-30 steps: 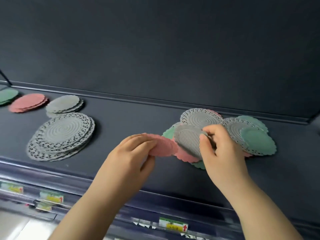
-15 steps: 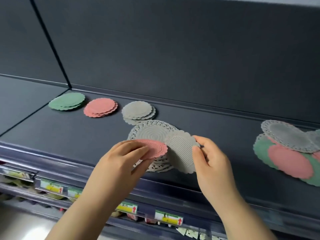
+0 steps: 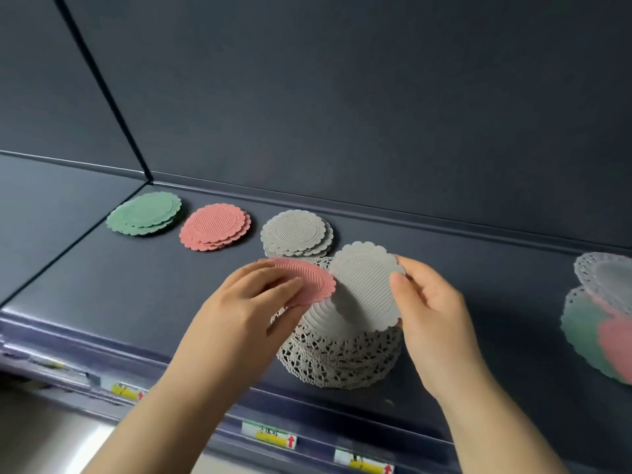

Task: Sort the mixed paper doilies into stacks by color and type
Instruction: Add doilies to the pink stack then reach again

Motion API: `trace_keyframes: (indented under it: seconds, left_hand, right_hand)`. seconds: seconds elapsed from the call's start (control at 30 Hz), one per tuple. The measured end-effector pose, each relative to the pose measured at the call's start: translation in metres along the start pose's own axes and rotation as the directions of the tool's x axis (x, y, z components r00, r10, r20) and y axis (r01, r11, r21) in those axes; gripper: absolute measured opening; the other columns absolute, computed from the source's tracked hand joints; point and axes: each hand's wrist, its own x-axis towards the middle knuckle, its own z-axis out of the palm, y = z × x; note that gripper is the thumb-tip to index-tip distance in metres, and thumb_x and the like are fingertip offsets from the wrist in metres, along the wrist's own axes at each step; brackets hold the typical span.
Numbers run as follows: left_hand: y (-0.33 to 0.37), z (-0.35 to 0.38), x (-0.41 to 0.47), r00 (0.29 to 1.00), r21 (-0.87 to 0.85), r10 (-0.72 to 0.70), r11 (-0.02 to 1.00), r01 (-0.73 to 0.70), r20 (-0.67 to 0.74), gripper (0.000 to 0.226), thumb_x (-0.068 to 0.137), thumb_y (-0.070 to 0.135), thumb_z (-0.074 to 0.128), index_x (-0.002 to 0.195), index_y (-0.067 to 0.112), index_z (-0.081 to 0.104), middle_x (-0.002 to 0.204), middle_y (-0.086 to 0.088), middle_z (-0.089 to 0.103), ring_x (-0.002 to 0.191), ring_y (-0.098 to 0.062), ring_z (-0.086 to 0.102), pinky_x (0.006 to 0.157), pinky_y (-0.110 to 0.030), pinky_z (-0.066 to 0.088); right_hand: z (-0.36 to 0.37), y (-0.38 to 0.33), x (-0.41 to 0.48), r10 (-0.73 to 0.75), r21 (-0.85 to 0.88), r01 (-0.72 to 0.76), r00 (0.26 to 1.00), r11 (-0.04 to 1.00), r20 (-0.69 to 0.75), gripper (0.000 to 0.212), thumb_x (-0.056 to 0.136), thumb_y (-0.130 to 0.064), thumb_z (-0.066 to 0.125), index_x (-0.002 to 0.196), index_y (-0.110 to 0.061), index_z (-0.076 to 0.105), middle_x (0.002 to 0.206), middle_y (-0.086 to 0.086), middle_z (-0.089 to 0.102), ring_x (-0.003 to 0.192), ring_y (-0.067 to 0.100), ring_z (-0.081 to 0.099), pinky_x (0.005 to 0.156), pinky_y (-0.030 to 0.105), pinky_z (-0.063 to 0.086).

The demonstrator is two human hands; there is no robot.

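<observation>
Green (image 3: pixel 145 213), pink (image 3: pixel 214 227), grey (image 3: pixel 297 233) and lace (image 3: pixel 342 357) paper-doily stacks formed on the shelf; my left hand (image 3: pixel 239 309) pinches a pink ribbed doily (image 3: pixel 307 278), my right hand (image 3: pixel 434 313) a grey one (image 3: pixel 367 285); the mixed pile (image 3: pixel 602 319) remains.

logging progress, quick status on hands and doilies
Left hand pinching pink doily; right hand holding grey doily. Both above lace stack. Mixed pile unsorted at right. Nothing blocking.
</observation>
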Motion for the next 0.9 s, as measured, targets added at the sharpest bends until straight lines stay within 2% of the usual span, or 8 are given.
trace_keyframes:
  seconds: [0.23, 0.37, 0.47, 0.5, 0.57, 0.67, 0.8, 0.9]
  left_hand:
    - [-0.049, -0.009, 0.018, 0.998, 0.022, -0.066, 0.998, 0.066, -0.002, 0.031, 0.086, 0.033, 0.058, 0.097, 0.008, 0.074, 0.101, -0.001, 0.069, 0.099, -0.018, 0.062, 0.088, -0.027, 0.048]
    - [-0.088, -0.013, 0.015, 0.996, 0.033, -0.081, 0.996, 0.081, 0.023, 0.029, 0.084, 0.032, 0.060, 0.095, 0.008, 0.074, 0.099, -0.001, 0.070, 0.094, -0.020, 0.064, 0.085, -0.026, 0.047]
    - [-0.130, -0.023, 0.027, 0.998, 0.024, -0.059, 0.998, 0.059, 0.022, 0.031, 0.085, 0.030, 0.057, 0.094, 0.007, 0.074, 0.098, -0.004, 0.070, 0.092, -0.024, 0.065, 0.086, -0.027, 0.045]
    - [-0.144, -0.028, 0.031, 0.998, 0.014, -0.053, 0.998, 0.053, 0.025, 0.028, 0.083, 0.028, 0.059, 0.094, 0.006, 0.074, 0.098, -0.004, 0.070, 0.093, -0.024, 0.065, 0.086, -0.028, 0.045]
    - [-0.171, -0.038, 0.041, 0.999, -0.018, -0.028, 0.999, 0.028, 0.030, 0.026, 0.081, 0.024, 0.061, 0.096, 0.007, 0.074, 0.099, -0.004, 0.070, 0.095, -0.025, 0.065, 0.087, -0.028, 0.045]
    - [-0.208, -0.052, 0.065, 0.996, -0.065, 0.074, 0.995, -0.071, 0.049, 0.026, 0.086, 0.024, 0.056, 0.105, 0.015, 0.072, 0.104, 0.002, 0.069, 0.098, -0.021, 0.063, 0.090, -0.027, 0.043]
    - [-0.238, -0.048, 0.103, 0.960, -0.131, 0.241, 0.966, -0.223, 0.142, 0.026, 0.097, 0.023, 0.049, 0.117, 0.026, 0.065, 0.114, 0.008, 0.065, 0.106, -0.017, 0.059, 0.095, -0.032, 0.043]
    - [-0.242, -0.020, 0.098, 0.890, 0.023, 0.226, 0.966, -0.256, 0.396, 0.030, 0.099, 0.029, 0.038, 0.125, 0.034, 0.054, 0.121, 0.010, 0.058, 0.113, -0.018, 0.051, 0.089, -0.033, 0.047]
  right_hand:
    - [0.025, -0.020, 0.073, -0.158, -0.226, 0.142, 0.986, 0.964, -0.057, 0.026, 0.093, -0.020, 0.045, 0.112, -0.027, 0.061, 0.098, -0.023, 0.063, 0.092, -0.006, 0.056, 0.082, 0.016, 0.045]
    - [0.064, -0.026, 0.100, -0.352, -0.471, 0.270, 0.931, 0.840, -0.095, 0.029, 0.092, -0.013, 0.045, 0.115, -0.019, 0.060, 0.087, -0.004, 0.068, 0.078, 0.011, 0.056, 0.067, 0.019, 0.040]
    - [0.112, -0.018, 0.108, -0.274, -0.690, 0.285, 0.953, 0.665, 0.129, 0.037, 0.093, -0.008, 0.042, 0.129, -0.016, 0.049, 0.117, 0.015, 0.061, 0.105, 0.034, 0.056, 0.087, 0.037, 0.043]
    - [0.127, -0.010, 0.108, -0.189, -0.750, 0.316, 0.949, 0.581, 0.254, 0.037, 0.093, -0.008, 0.041, 0.129, -0.015, 0.047, 0.127, 0.011, 0.055, 0.117, 0.032, 0.049, 0.097, 0.034, 0.032]
    - [0.149, 0.004, 0.103, -0.079, -0.795, 0.382, 0.916, 0.471, 0.393, 0.026, 0.095, -0.019, 0.041, 0.117, -0.012, 0.052, 0.125, 0.004, 0.052, 0.121, 0.026, 0.042, 0.095, 0.027, 0.022]
    - [0.164, 0.007, 0.096, -0.071, -0.796, 0.285, 0.953, 0.534, 0.293, 0.035, 0.093, -0.033, 0.045, 0.110, -0.007, 0.059, 0.122, 0.009, 0.056, 0.120, 0.024, 0.041, 0.094, 0.024, 0.020]
    - [0.172, 0.005, 0.094, -0.045, -0.802, 0.167, 0.984, 0.573, 0.173, 0.032, 0.093, -0.030, 0.047, 0.113, -0.009, 0.061, 0.134, 0.006, 0.052, 0.131, 0.017, 0.036, 0.106, 0.017, 0.014]
    - [0.187, 0.001, 0.086, -0.035, -0.812, 0.101, 0.994, 0.575, 0.100, 0.026, 0.093, -0.027, 0.047, 0.100, -0.007, 0.063, 0.118, 0.010, 0.059, 0.120, 0.023, 0.044, 0.098, 0.022, 0.026]
